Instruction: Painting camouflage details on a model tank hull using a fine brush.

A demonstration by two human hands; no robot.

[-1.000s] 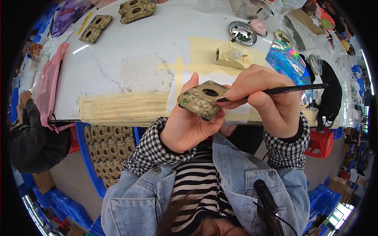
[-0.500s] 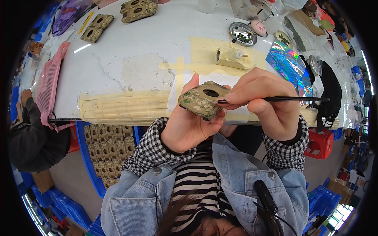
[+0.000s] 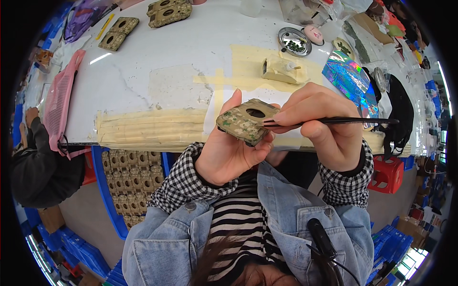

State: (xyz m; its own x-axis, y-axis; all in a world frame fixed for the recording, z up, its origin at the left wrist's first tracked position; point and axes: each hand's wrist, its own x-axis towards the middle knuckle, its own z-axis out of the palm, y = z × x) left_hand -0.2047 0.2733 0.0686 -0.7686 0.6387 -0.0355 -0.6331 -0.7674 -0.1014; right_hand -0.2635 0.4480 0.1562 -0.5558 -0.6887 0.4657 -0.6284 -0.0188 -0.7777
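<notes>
My left hand (image 3: 229,159) is closed around a small camouflage-patterned toy tank hull (image 3: 238,125), tilted up, with a round dark hole in its top. Between the thumb and fingers of my right hand (image 3: 329,124) is a pair of dark tweezers (image 3: 341,120). Their tips meet the hull's surface just below the hole, at its right side. Whether the tips pinch something is too small to tell. Beyond my hands, a round metal dish (image 3: 294,42) holds small dark green pieces.
A tape-covered block (image 3: 281,70) stands on the taped table (image 3: 181,90). More camouflage hulls (image 3: 169,13) lie at the back left. A blue crate (image 3: 107,190) of hulls sits at lower left, near a pink mesh chair back (image 3: 64,102). Shiny holographic film (image 3: 350,78) lies right.
The tweezers' two tips look slightly farther apart at the hull. Both hands and the hull stay nearly in place.
</notes>
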